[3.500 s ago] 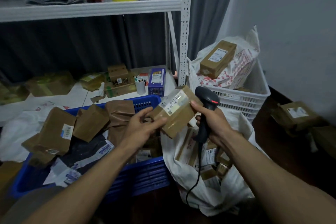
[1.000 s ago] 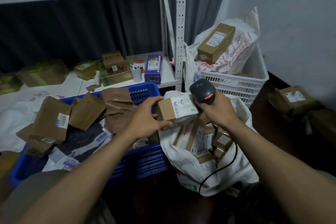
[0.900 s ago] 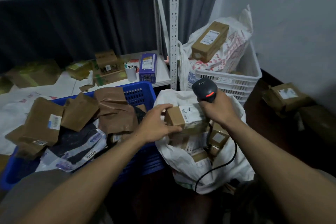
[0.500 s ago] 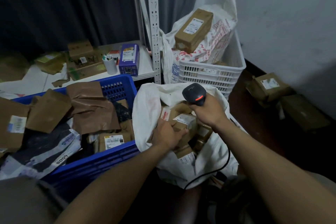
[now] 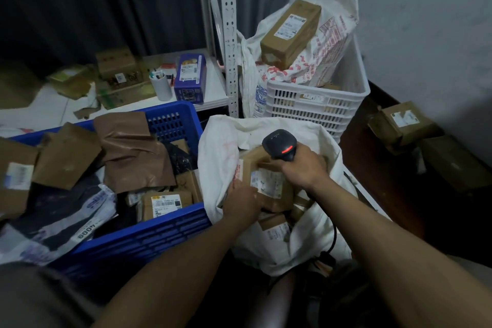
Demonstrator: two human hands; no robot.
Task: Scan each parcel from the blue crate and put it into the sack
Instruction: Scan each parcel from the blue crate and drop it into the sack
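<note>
Brown parcel (image 5: 269,186), left hand (image 5: 241,206) — right hand (image 5: 303,168) grips scanner (image 5: 279,146).

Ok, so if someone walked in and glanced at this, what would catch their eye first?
Probably both hands down in the open white sack at centre: the right hand grips a black scanner with a glowing red light, and the left hand touches a labelled parcel there. Next, the blue crate at left, heaped with brown packets, and behind the sack a white basket with a long cardboard box on top.
</note>
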